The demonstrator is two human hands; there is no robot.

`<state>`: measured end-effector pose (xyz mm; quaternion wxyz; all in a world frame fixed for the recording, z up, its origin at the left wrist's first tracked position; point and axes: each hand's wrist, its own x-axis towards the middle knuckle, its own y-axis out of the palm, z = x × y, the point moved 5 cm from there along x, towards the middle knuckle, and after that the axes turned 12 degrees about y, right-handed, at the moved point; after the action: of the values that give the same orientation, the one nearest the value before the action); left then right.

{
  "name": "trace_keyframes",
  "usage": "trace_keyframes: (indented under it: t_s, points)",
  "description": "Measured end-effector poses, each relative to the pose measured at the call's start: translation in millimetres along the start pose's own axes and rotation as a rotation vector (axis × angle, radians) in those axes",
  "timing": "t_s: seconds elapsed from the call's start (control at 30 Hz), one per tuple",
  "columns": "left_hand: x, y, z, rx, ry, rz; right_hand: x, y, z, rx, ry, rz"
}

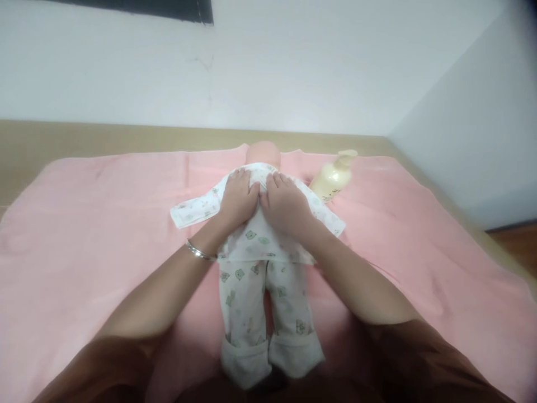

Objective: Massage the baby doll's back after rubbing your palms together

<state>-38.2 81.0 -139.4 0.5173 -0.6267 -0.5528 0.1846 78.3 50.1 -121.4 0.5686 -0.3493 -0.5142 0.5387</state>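
A baby doll [263,246] lies stretched out in front of me, dressed in a white printed top and matching trousers with turned-up cuffs [247,358]. Its bare round head [263,152] points away from me; no face shows. My left hand [240,196] rests flat on the left side of the doll's upper body, a silver bangle on that wrist. On the right side lies my right hand [287,201], also flat, its thumb close to the left one. Both sets of fingers point toward the head. The doll's sleeves spread out to either side.
Beneath the doll a pink blanket [126,224] covers most of a wooden surface [126,137]. A cream pump bottle [333,178] leans or lies at a tilt beside the doll's right sleeve. White walls [293,67] stand behind and to the right.
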Motion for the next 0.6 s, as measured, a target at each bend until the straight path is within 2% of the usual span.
trace_keyframes:
  t_s: [0.13,0.3,0.47,0.6]
  points:
    - [-11.4,0.8,-20.1,0.13,0.091,-0.039,22.6,5.9,-18.8,0.119,0.035,0.108]
    - [-22.7,3.2,-38.1,0.14,0.164,-0.106,35.4,12.1,-31.5,0.16,0.06,0.116]
    - [-9.8,6.6,-13.7,-0.04,0.026,-0.058,27.5,11.1,-24.9,0.113,0.058,0.078]
    - [-1.6,3.9,-1.2,-0.073,-0.07,-0.024,11.2,8.0,-10.7,0.049,0.059,-0.001]
